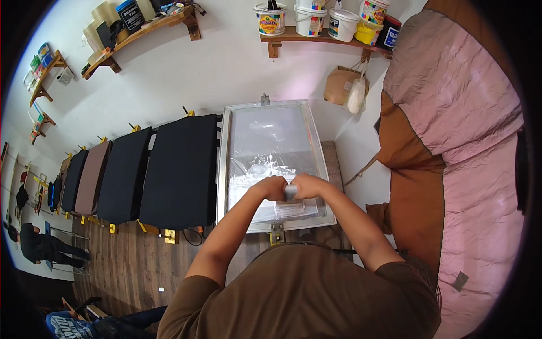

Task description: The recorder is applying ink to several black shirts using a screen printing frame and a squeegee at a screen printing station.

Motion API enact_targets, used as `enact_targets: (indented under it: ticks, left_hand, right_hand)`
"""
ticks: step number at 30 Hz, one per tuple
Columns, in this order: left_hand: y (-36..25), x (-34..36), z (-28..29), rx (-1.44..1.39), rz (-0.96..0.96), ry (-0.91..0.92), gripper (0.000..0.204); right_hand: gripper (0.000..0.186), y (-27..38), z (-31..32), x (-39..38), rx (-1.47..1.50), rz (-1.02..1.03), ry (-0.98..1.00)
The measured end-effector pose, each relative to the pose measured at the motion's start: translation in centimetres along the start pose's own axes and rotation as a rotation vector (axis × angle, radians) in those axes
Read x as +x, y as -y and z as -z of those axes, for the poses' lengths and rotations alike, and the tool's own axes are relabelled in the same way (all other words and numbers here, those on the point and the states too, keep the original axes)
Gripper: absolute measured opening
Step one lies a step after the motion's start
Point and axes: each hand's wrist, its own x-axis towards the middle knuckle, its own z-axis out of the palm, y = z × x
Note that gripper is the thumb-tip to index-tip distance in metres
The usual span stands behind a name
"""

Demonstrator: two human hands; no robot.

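Nearest, both forearms reaching up from a brown shirt over the near edge of a metal-framed printing screen (226, 169). Left hand (271, 187) and right hand (307, 185) clamped side by side on a grey squeegee handle (290, 192), knuckles touching, wrists angled inward, elbows spread wide. Handle held over the lower half of the screen's pale mesh, just above the near rail of the frame. Little room on the right: screen's right rail close to the counter (333, 164) edge, then a white wall corner and a hanging cloth of pink and brown (451, 124) filling that side. More room on the left: wooden floor (130, 265) open below a row of dark padded boards (180, 169), the closest one just beside the screen's left rail, the others stepping away leftward, one of them brown. Yellow clamps along the boards' near ends. Far left, a person in dark clothes (39, 246) bent over, well apart.

Beyond the screen's far rail, a brown paper bag (340, 85) hung on the wall beside a pale plastic bag. Above that, a wooden shelf (322, 38) carrying round tubs (310, 20): white ones with coloured labels, one yellow, one dark. Up left, another slanted shelf (141, 34) with tape rolls and a dark labelled tub; smaller shelves with coloured packets further left.
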Motion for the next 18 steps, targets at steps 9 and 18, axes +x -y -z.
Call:
enact_targets:
  ticks: [9, 18]
  left_hand:
    - [1.6, 1.9, -0.2, 0.157, -0.031, -0.341, 0.013]
    - [0.2, -1.3, -7.4, 0.252, -0.14, -0.602, 0.015]
  right_hand:
    - [0.016, -1.5, 0.1, 2.1, -0.113, -0.074, -0.249]
    - [0.019, 0.0, -6.3, -1.8, -0.198, 0.003, -0.44]
